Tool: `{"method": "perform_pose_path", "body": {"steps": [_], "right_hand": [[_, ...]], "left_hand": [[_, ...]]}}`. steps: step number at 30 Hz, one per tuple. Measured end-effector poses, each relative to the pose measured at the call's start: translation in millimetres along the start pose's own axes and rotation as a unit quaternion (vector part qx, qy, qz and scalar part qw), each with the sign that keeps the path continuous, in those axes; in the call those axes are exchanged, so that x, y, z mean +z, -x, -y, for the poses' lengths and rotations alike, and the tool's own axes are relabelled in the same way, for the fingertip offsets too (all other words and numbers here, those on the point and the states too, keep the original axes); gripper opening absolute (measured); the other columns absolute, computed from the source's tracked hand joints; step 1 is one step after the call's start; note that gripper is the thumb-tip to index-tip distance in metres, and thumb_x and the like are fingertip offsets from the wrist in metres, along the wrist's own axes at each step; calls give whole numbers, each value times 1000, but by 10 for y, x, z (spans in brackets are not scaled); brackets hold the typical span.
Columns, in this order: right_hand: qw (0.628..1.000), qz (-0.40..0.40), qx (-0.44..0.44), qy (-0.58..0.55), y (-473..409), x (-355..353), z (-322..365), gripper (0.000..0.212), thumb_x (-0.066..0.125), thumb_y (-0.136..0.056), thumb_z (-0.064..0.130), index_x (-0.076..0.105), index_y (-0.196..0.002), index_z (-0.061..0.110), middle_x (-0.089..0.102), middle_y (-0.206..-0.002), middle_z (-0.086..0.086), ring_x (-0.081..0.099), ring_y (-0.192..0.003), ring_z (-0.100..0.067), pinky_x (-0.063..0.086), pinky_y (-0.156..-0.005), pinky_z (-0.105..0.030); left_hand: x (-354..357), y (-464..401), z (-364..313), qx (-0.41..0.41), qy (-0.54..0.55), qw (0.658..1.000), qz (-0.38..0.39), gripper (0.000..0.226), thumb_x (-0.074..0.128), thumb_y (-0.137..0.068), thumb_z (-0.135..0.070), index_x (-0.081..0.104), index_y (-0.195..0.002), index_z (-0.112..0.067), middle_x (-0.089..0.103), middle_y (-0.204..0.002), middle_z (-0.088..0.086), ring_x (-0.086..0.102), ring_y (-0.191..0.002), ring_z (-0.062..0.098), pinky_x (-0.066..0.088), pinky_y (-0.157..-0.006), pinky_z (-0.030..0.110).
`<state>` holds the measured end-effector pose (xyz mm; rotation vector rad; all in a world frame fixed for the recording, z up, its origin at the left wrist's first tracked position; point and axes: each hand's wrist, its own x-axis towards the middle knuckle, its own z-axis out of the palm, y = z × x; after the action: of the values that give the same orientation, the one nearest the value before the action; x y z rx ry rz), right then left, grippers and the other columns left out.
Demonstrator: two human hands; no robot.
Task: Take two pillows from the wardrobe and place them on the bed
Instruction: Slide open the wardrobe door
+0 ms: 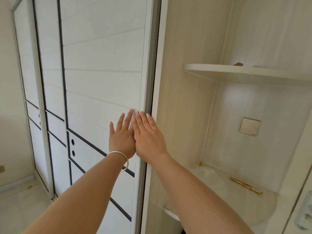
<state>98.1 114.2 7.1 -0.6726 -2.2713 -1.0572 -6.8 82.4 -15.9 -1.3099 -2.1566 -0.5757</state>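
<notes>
A white sliding wardrobe door (101, 73) with dark trim lines fills the left and middle of the view. My left hand (122, 137), with a silver bangle on its wrist, lies flat against the door near its right edge, fingers spread. My right hand (149, 134) rests flat beside it, fingertips at the door's edge strip (150, 65). Neither hand holds anything. No pillows and no bed are in view; the wardrobe's inside is hidden behind the door.
Right of the door is a cream corner niche with an upper shelf (236, 71) and a lower shelf (219, 196). A gold pen (246, 185) lies on the lower shelf. A wall switch (249, 126) sits on the niche wall. More door panels (33, 81) stand at left.
</notes>
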Motion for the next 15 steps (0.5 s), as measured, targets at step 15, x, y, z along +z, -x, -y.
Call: {"method": "perform_pose_path", "body": {"steps": [15], "right_hand": [[978,35,6,-205,-670,435,544,60,32,-102,20,1,-152,8,-8,-162,-10,-17,-147,-24,-8,-116,-39]], "left_hand": [[292,-343,664,-61,-5,997,40,75,36,-95,-48,-12,-148,-27,-15,-159,-4,-12,-146,21,11,-118,49]]}}
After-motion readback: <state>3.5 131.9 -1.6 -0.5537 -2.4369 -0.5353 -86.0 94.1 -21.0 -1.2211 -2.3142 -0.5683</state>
